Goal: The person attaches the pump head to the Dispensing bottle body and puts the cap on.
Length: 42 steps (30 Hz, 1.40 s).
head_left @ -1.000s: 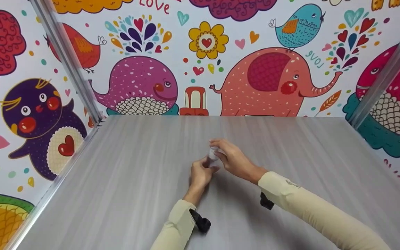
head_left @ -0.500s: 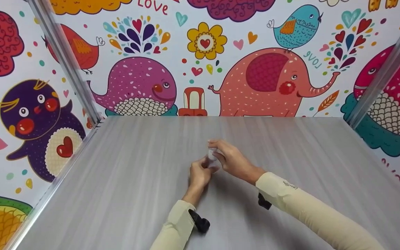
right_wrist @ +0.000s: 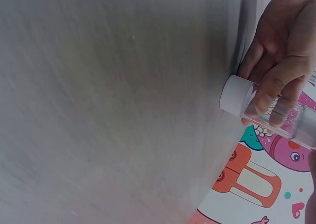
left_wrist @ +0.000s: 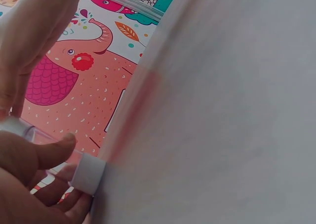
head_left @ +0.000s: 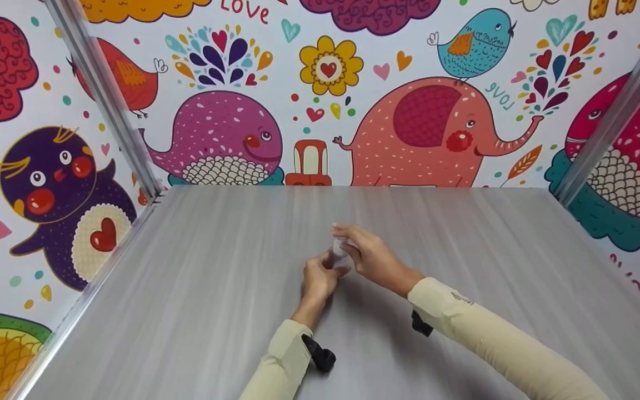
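A small clear bottle (head_left: 339, 247) stands nearly upright on the table, between both hands. Its lower end is a wide white cap or base (right_wrist: 235, 94), which meets the tabletop in the wrist views. My left hand (head_left: 320, 278) grips the clear body just above that white end, thumb on one side and fingers on the other. From above, my right hand (head_left: 378, 258) holds the whitish upper end (left_wrist: 17, 126) between thumb and fingers. Fingers hide much of the bottle, and the print on its side is too small to read.
The grey wood-grain table (head_left: 214, 266) spreads around both hands. Behind it rises a wall (head_left: 375, 33) printed with cartoon animals. Metal posts (head_left: 111, 105) stand at the back corners. Black straps (head_left: 320, 354) hang at both wrists.
The head view has shifted very slightly. Both hands keep their hold on the bottle, with almost no visible movement.
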Tool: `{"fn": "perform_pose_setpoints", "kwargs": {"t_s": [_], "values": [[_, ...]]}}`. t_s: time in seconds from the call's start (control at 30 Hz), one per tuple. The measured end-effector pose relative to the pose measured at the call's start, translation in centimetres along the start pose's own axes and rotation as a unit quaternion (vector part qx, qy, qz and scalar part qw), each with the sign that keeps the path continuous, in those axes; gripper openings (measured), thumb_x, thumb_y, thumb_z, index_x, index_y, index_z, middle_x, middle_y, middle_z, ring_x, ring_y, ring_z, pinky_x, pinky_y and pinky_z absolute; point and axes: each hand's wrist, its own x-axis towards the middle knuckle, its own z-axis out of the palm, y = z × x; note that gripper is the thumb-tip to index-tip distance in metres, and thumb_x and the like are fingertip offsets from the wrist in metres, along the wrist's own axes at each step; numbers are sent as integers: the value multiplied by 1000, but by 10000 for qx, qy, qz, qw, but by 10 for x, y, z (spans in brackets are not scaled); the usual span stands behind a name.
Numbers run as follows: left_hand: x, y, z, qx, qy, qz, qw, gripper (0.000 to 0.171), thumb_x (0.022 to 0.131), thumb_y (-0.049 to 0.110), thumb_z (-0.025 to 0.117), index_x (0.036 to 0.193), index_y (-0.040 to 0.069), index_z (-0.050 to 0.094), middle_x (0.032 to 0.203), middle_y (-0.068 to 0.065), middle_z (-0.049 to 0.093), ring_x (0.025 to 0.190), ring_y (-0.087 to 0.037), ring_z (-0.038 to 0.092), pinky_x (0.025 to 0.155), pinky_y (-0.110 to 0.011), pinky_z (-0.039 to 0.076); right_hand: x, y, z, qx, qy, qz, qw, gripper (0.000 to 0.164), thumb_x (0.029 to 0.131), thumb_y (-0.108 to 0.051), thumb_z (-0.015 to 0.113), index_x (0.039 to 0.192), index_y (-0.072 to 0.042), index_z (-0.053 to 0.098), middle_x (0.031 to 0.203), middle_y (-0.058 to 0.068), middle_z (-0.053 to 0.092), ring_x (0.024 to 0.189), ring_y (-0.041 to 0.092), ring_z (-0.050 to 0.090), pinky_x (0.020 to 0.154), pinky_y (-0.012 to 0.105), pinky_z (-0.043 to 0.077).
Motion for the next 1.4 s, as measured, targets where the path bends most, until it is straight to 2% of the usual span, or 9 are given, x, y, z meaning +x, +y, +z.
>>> {"fn": "perform_pose_setpoints", "kwargs": {"t_s": [0.13, 0.4, 0.6, 0.77, 0.97, 1.27, 1.4], "values": [[1, 1, 0, -36, -10, -12, 10000, 52, 76, 1, 79, 126, -4, 66, 129, -25, 64, 124, -34, 62, 97, -43, 56, 0, 1, 1, -20, 22, -38, 10000, 29, 94, 5, 62, 123, 3, 61, 127, 18, 66, 121, 27, 65, 97, 32, 55], [2, 3, -1, 46, -2, 5, 10000, 46, 76, 2, 80, 121, 0, 71, 122, -20, 70, 109, -25, 67, 89, -40, 58, -3, 5, 3, -119, 141, -164, 9997, 29, 94, 2, 63, 123, 1, 60, 132, 17, 64, 124, 26, 64, 98, 32, 54], [1, 4, 0, 41, -25, -29, 10000, 50, 76, 3, 80, 124, -2, 68, 124, -22, 68, 119, -32, 66, 97, -43, 55, -8, 5, 6, -40, 362, -135, 9992, 32, 92, 3, 65, 124, 3, 61, 134, 18, 64, 121, 29, 65, 96, 35, 55], [2, 4, 2, 51, -14, -72, 10000, 51, 76, 4, 80, 126, -2, 67, 125, -22, 68, 121, -33, 65, 101, -45, 53, -8, 5, 4, -75, 334, -176, 9993, 34, 92, 4, 65, 125, 2, 61, 134, 18, 64, 121, 29, 65, 96, 35, 55], [2, 5, 2, -59, -120, -79, 9999, 51, 79, 4, 79, 128, 0, 66, 127, -20, 67, 122, -31, 64, 101, -44, 53, -7, 6, 0, 52, 299, -282, 9991, 33, 90, 9, 64, 123, 6, 63, 132, 22, 64, 121, 32, 65, 97, 37, 54], [2, 1, 0, 9, 0, 38, 10000, 49, 76, 3, 80, 124, 0, 69, 125, -20, 68, 120, -31, 65, 100, -44, 53, -7, 5, 7, 394, 486, -182, 9979, 31, 89, 8, 67, 119, 5, 64, 129, 22, 65, 119, 33, 66, 97, 38, 54], [1, 1, -2, 147, 36, -178, 9997, 49, 77, 6, 81, 124, 1, 69, 127, -19, 68, 121, -31, 64, 102, -45, 52, -6, 4, 10, 390, 477, -185, 9979, 29, 89, 5, 69, 117, 4, 63, 126, 22, 66, 119, 32, 66, 96, 38, 55]]}}
